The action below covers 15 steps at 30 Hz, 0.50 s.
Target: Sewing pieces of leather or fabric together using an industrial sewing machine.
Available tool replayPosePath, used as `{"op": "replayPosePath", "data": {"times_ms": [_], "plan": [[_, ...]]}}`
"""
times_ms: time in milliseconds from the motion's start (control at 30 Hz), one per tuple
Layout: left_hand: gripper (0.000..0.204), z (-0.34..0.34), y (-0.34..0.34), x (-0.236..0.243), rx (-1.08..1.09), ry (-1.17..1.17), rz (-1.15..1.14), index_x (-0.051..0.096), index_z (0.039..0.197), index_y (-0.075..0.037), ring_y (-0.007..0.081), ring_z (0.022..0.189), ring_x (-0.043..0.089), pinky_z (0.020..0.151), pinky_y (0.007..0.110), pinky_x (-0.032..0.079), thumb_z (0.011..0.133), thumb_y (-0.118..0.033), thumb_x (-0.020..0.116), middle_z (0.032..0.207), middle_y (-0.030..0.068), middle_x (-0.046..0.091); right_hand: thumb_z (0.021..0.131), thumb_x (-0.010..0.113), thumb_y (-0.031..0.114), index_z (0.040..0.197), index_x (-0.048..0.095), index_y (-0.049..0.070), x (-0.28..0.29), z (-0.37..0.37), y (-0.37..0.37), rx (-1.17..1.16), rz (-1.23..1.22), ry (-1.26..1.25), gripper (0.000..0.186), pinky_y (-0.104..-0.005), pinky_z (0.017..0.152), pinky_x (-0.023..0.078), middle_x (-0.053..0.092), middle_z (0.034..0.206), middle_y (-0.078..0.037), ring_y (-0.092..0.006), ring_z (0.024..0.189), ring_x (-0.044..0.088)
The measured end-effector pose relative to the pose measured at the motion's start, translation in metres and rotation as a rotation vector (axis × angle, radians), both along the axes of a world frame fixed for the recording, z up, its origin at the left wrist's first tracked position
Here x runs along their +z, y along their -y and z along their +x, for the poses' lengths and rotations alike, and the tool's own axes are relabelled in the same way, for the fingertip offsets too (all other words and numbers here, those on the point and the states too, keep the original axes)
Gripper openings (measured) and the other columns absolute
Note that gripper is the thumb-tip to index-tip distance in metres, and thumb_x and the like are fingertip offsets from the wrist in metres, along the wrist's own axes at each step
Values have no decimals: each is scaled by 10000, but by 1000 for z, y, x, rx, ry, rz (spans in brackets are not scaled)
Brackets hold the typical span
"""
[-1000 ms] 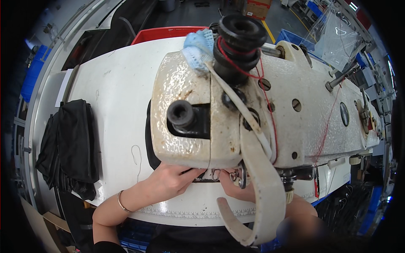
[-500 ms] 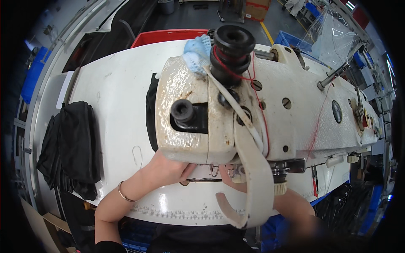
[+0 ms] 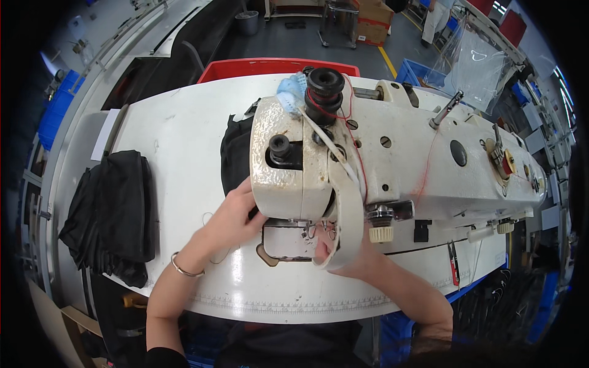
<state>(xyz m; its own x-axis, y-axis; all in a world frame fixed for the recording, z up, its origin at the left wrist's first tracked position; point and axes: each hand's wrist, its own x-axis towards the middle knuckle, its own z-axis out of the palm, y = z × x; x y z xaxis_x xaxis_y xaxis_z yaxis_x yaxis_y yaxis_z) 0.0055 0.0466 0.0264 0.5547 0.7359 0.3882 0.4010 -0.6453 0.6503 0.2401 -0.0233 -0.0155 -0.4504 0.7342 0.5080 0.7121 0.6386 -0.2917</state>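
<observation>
A white sewing machine [image 3: 362,165] with red thread stands across the table in front of me. Black cloth [image 3: 234,156] lies behind and left of its head. My left hand [image 3: 228,219] is curled at the near edge of that cloth, its fingertips partly hidden under the machine head; dark cloth shows between thumb and fingers. My right hand [image 3: 346,257] is by the needle area, partly behind the curved white arm [image 3: 351,227]. Its fingers are bent and close together beside the metal thread hooks [image 3: 319,230]; whatever they pinch is too small to make out.
A pile of folded black cloth [image 3: 110,214] lies at the left of the white table [image 3: 184,135]. Red-handled snippers [image 3: 454,264] and a small black piece [image 3: 421,230] lie at right. Beyond the table are a red bin [image 3: 276,66] and a blue crate [image 3: 412,72].
The view has shifted, so the machine looks smaller and more of the table shows. My left hand has moved back toward the black cloth, uncovering the opening in the table. More of my right hand shows.
</observation>
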Motion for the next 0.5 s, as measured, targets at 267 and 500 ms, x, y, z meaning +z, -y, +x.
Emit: {"op": "replayPosePath", "data": {"times_ms": [267, 500], "plan": [[214, 3, 47, 52, -316, -431, 340, 539, 838, -34, 230, 734, 569, 742, 333, 469, 646, -63, 629, 785, 88, 521, 801, 715, 244, 936, 627, -4, 53, -38, 43, 56, -315, -377, 296, -339, 833, 461, 605, 1018, -112, -252, 1043, 554], [227, -67, 19, 25, -359, -432, -583, 617, 722, -36, 255, 762, 540, 743, 354, 442, 819, -225, 697, 785, 94, 565, 786, 722, 185, 658, 600, 77, 53, 19, 55, 169, -843, -359, 207, -366, 895, 300, 520, 695, 7, -175, 765, 499]]}}
